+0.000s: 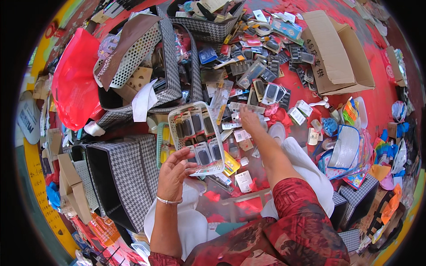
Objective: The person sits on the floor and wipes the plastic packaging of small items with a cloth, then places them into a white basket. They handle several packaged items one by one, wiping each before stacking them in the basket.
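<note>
A white plastic basket (pixel 175 116) stands in front of me, holding several dark oval-headed pieces in clear packs (pixel 203 156). At its near left edge is my left hand (pixel 176 170), palm turned toward the basket, fingers apart and slightly curled, with nothing visible in them. My right hand (pixel 251 120) reaches past the basket's right side into small packaged goods. Its fingers point down at a clear flat package (pixel 246 107); the tips are too small and hidden to show a grip. Just beyond lies another dark oval piece in a pack (pixel 271 92).
Packaged goods (pixel 253 66) spread over the red floor covering ahead. An open cardboard box (pixel 326 53) stands far right. Houndstooth fabric bins (pixel 126 177) crowd the left, near a red plastic bag (pixel 75 84). A green basket (pixel 160 142) sits beside the white one. Assorted bags (pixel 346 146) lie right.
</note>
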### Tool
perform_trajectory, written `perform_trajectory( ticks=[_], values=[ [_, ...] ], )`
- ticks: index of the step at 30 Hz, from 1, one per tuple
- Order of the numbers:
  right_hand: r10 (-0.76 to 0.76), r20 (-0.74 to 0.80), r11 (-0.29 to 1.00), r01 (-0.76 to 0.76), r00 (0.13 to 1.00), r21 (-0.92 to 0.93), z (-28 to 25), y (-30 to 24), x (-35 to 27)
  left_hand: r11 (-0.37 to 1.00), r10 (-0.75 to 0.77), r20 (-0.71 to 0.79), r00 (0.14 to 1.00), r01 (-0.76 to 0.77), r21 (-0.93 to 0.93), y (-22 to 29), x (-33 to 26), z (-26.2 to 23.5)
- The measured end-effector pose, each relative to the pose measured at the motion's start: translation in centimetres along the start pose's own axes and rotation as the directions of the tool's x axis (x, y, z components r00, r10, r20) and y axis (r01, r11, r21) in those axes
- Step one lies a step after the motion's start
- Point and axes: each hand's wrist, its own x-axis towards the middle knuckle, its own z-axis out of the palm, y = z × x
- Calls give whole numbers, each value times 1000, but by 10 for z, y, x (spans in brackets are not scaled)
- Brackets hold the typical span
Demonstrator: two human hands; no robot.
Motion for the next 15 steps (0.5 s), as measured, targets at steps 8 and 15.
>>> perform_trajectory(
  ticks=[8, 15],
  values=[
    [-157, 26, 976, 159, 987, -151, 11, -7, -6, 999, -4, 12, 1000, 3, 40, 1, 8, 3],
    [-20, 300, 984, -34, 954, 175, -87, -2, 41, 991, 131, -52, 990, -130, 14, -9, 22, -1]
  ],
)
